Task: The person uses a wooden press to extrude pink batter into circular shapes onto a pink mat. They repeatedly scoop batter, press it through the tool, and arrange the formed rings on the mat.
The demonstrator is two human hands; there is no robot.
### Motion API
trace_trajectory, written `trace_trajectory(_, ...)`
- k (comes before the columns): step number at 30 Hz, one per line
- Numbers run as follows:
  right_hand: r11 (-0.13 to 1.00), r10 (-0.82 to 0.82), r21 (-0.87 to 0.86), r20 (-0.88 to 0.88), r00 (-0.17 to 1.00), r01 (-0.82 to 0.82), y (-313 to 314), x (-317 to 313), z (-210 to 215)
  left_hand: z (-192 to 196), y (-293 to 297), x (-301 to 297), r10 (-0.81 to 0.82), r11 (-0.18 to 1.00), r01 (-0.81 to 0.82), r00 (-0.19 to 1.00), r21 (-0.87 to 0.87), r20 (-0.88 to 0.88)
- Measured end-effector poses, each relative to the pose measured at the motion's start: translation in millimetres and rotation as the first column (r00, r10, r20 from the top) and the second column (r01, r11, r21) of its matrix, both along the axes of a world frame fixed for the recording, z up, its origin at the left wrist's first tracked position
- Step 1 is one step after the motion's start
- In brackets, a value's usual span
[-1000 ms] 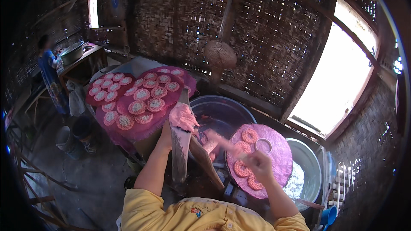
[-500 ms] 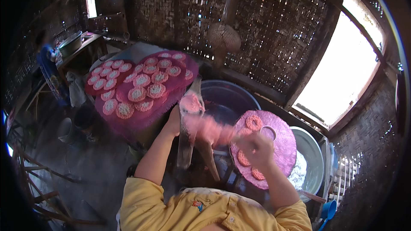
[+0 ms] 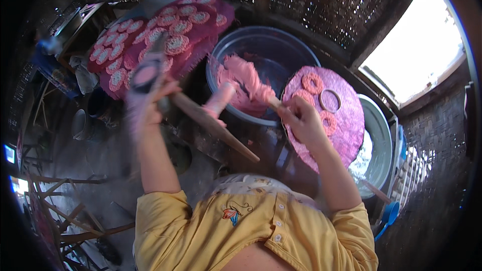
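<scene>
My left hand point(image 3: 154, 108), smeared by motion, is wrapped round a hinged wooden press. The press's blurred plank point(image 3: 155, 52) tilts up to the left, with pink dough in its round hole. Its other wooden arm point(image 3: 211, 123) slants toward my body and bears a dough-smeared plunger point(image 3: 221, 98). In a closed grip, my right hand point(image 3: 305, 122) has the short handle of a wooden spatula point(image 3: 274, 102). Thick pink dough point(image 3: 246, 78) coats the spatula's far end, above more dough in a dark blue basin point(image 3: 296, 45).
Right of the basin, a round pink tray point(image 3: 346, 115) carries several pink dough rings point(image 3: 312, 84) and a thin hoop point(image 3: 330, 100). Beside it stands a pale tub point(image 3: 384, 140) with a blue dipper point(image 3: 390, 213). Far left, pink-and-white rounds point(image 3: 176, 44) cover purple sheets; a blurred person point(image 3: 50, 65) is beyond.
The press has swung left and tilted, its two arms spread apart. My right hand has taken the dough-laden spatula from beside the press to over the basin. The view has dipped.
</scene>
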State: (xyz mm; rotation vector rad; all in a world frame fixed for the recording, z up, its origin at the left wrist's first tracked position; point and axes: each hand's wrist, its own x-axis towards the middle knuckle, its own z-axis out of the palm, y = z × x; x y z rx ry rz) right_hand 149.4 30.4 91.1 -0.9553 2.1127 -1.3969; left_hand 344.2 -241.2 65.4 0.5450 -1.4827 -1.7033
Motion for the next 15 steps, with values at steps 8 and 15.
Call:
trace_trajectory(8,0.902,0.391,-0.009,0.442,0.807,-0.432,-23,13,-105,-3,-17,132,-0.115,0.989,0.065,0.906,-0.135,-0.407)
trace_trajectory(15,0.872,0.162,0.490,-0.283,0.945,-0.003,-24,28,-244,-15,-7,182,0.001,0.999,-0.018,0.936,-0.046,-0.351)
